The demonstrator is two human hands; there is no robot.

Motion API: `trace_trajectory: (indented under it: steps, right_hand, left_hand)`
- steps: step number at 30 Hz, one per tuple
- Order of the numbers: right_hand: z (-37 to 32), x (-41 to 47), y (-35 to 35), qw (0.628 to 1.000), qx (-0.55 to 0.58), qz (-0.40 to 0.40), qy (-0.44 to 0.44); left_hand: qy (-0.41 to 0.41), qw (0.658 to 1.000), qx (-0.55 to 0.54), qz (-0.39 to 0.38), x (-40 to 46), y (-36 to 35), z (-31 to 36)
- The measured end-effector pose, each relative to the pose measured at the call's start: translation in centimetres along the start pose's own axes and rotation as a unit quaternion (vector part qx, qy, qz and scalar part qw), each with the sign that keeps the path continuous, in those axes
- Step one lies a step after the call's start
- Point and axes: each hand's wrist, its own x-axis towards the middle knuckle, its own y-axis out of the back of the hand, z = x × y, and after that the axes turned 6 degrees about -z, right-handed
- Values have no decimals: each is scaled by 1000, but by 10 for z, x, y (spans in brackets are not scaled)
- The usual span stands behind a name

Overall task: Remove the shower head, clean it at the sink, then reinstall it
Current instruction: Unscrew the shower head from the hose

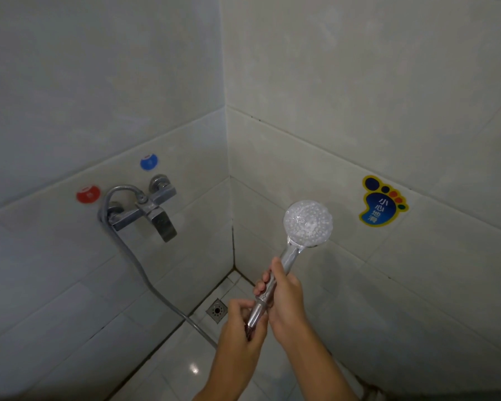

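- A person's left hand [241,328], at about 6 o'clock in the view, curls its fingers around the hose nut [255,315] at the bottom end of a chrome shower head [305,224].
- The right hand [284,296], just above and to the right, is wrapped around the handle, thumb along it; the shower head tilts up toward 1 o'clock, its round nozzle face turned to the camera, held in the air in front of the right-hand tiled wall.
- A metal shower hose [145,280] runs from below the left hand across the white floor tiles and up toward 10 o'clock.
- A square floor drain [216,310] sits in the corner, just left of the hands.
- The hose loops into a chrome wall mixer tap [146,208] at 9 o'clock, its lever pointing down.
- A red round sticker [88,194] and a blue round sticker [149,162] mark the wall above the tap; their writing is too small to read.
- At 3 o'clock, a blue foot-shaped sticker [382,201] edged in yellow reads "小心地滑".
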Motion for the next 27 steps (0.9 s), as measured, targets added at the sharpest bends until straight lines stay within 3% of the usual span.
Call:
trace_trajectory:
  steps: [7,15,27]
  right_hand:
    - [1,0,1,1000,-7,-2,15]
    - [1,-1,0,1000,12,6,5]
    - [3,-4,0,1000,-4,7,9]
  left_hand:
    - [26,1000,4,-15,0,-2,-1]
    - [1,1000,-6,12,-3,0,0]
    - [4,1000,-2,-7,-6,2,-1]
